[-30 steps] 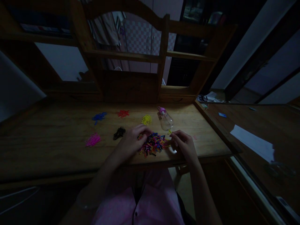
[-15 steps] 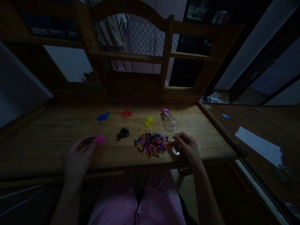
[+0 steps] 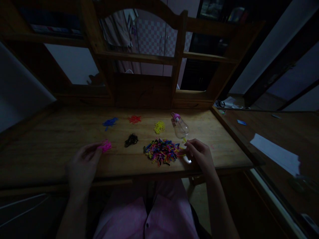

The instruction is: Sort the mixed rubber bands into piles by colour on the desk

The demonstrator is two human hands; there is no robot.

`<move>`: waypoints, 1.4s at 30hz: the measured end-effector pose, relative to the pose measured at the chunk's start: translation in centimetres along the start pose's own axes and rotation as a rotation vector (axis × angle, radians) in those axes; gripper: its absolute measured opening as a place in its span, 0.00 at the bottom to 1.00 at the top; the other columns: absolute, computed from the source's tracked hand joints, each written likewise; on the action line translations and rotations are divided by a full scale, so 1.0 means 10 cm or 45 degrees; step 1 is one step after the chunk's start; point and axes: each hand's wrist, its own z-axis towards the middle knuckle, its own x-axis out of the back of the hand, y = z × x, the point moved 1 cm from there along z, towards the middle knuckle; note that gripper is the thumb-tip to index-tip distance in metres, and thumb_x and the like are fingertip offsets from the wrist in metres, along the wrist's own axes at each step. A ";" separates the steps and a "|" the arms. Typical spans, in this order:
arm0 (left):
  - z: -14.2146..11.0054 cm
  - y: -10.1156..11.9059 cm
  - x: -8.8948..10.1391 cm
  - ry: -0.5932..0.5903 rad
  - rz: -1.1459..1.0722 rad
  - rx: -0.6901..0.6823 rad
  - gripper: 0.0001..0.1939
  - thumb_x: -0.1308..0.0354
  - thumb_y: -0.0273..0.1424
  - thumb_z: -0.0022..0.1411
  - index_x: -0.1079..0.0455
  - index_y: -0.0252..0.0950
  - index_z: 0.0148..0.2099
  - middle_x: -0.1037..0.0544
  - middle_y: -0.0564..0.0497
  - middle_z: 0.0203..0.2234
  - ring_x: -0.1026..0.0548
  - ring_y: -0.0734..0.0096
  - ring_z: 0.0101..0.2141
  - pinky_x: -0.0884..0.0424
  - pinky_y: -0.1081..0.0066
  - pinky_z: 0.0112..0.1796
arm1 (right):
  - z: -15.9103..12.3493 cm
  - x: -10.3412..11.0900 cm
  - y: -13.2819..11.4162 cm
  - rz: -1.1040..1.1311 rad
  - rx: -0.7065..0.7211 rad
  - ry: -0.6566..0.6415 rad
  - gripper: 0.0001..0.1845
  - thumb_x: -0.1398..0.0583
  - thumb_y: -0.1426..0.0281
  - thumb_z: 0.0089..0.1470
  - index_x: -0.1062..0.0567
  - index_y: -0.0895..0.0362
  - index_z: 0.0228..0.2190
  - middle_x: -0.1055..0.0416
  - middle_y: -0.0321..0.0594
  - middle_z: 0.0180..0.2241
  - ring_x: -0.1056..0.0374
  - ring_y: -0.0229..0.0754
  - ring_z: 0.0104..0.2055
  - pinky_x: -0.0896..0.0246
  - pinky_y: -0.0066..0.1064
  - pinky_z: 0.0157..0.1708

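Note:
My left hand (image 3: 86, 161) is closed, its fingertips pinching a bunch of pink rubber bands (image 3: 106, 146) at the left of the desk. On the right, my right hand (image 3: 200, 153) pinches a yellow rubber band (image 3: 184, 140) between thumb and fingers. Just left of that hand lies a mixed heap of coloured rubber bands (image 3: 161, 151). Sorted by colour, small piles lie beyond: blue bands (image 3: 110, 122), red bands (image 3: 135, 119), yellow bands (image 3: 159, 126) and black bands (image 3: 131, 140). A clear bulb-shaped bottle (image 3: 181, 128) with a pink cap lies on its side beyond my right hand.
The wooden desk (image 3: 74, 132) has a shelf unit (image 3: 143, 91) along its back edge. To the right, a second table (image 3: 279, 132) holds a white paper (image 3: 275, 154) and a small blue packet (image 3: 241, 122). The room is dim.
Both hands stay nearly in place, still pinching their bands. The yellow band at my right fingertips has shifted slightly. The view has tilted a little.

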 end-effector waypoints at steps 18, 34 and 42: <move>0.01 -0.06 -0.02 0.000 0.011 -0.076 0.11 0.38 0.34 0.57 0.25 0.35 0.42 0.19 0.48 0.41 0.20 0.64 0.42 0.25 0.61 0.49 | -0.01 0.01 -0.01 -0.034 0.018 0.008 0.15 0.37 0.56 0.54 0.25 0.57 0.30 0.30 0.35 0.22 0.36 0.36 0.22 0.43 0.26 0.23; 0.00 -0.02 -0.04 -0.029 -0.049 -0.066 0.13 0.37 0.34 0.55 0.26 0.33 0.42 0.19 0.45 0.41 0.21 0.64 0.43 0.26 0.62 0.50 | 0.00 0.02 0.00 -0.064 0.039 0.014 0.14 0.38 0.58 0.55 0.25 0.57 0.31 0.32 0.35 0.24 0.38 0.35 0.24 0.44 0.26 0.24; 0.02 -0.05 -0.02 -0.019 -0.040 -0.057 0.12 0.37 0.32 0.56 0.25 0.34 0.42 0.19 0.47 0.41 0.20 0.66 0.42 0.26 0.63 0.50 | 0.00 0.02 -0.01 -0.084 0.045 0.015 0.13 0.38 0.58 0.55 0.24 0.57 0.31 0.30 0.35 0.25 0.37 0.35 0.25 0.44 0.25 0.25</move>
